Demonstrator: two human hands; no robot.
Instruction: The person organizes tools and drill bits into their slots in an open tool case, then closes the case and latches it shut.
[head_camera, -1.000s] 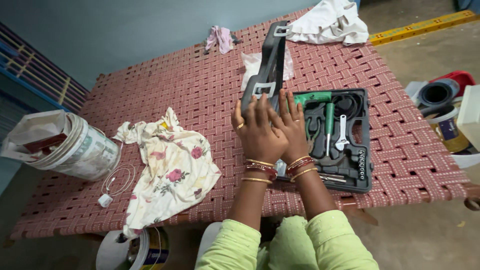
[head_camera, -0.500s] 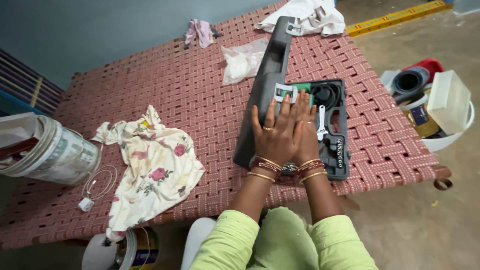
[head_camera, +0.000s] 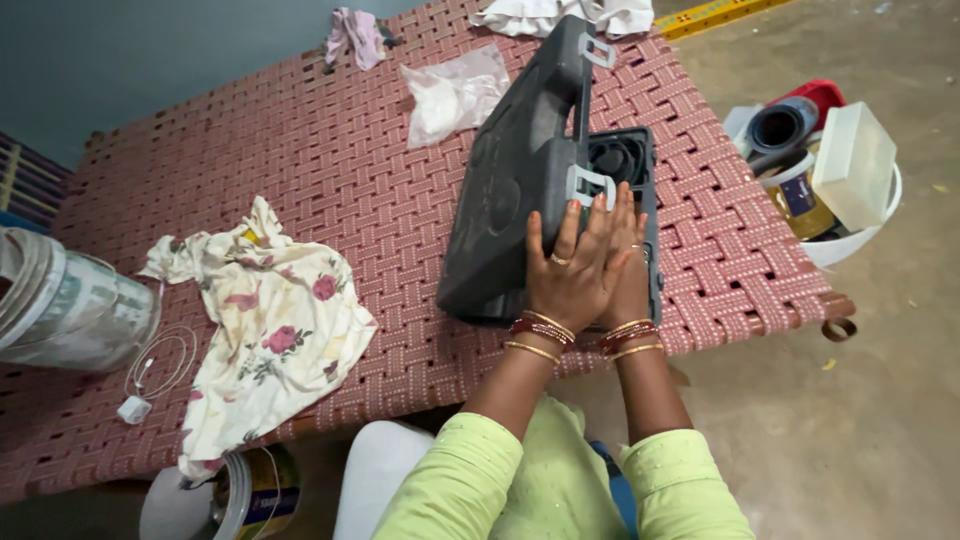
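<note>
The tool case (head_camera: 545, 215) lies on the woven cot (head_camera: 330, 150), toward its right side and near the front edge. Its dark lid (head_camera: 510, 195) is tilted over the tray and not yet flat: the far part of the tray, holding a coiled black cable (head_camera: 618, 158), remains exposed. Two grey latches show on the lid edge, one by the fingertips (head_camera: 590, 186) and one at the far end (head_camera: 598, 50). The left hand (head_camera: 570, 280) rests flat on the lid near its front edge, fingers spread and straight, closed on nothing. The right hand (head_camera: 628, 268) lies just beside it, partly tucked under the left, fingers extended toward the near latch; its grip is likewise open, pressing rather than clamping. To do this step well, pressure should probably be applied evenly along the latch edge, with fingertips kept clear of the gap between lid and tray. Each latch should be aligned over its catch. Outward from the case: a clear plastic bag (head_camera: 450, 92) behind it, a floral cloth (head_camera: 270, 320) to the left, a white earphone cable (head_camera: 160, 365) beyond that, and a tub of containers (head_camera: 850, 235) on the floor at the right.
</note>
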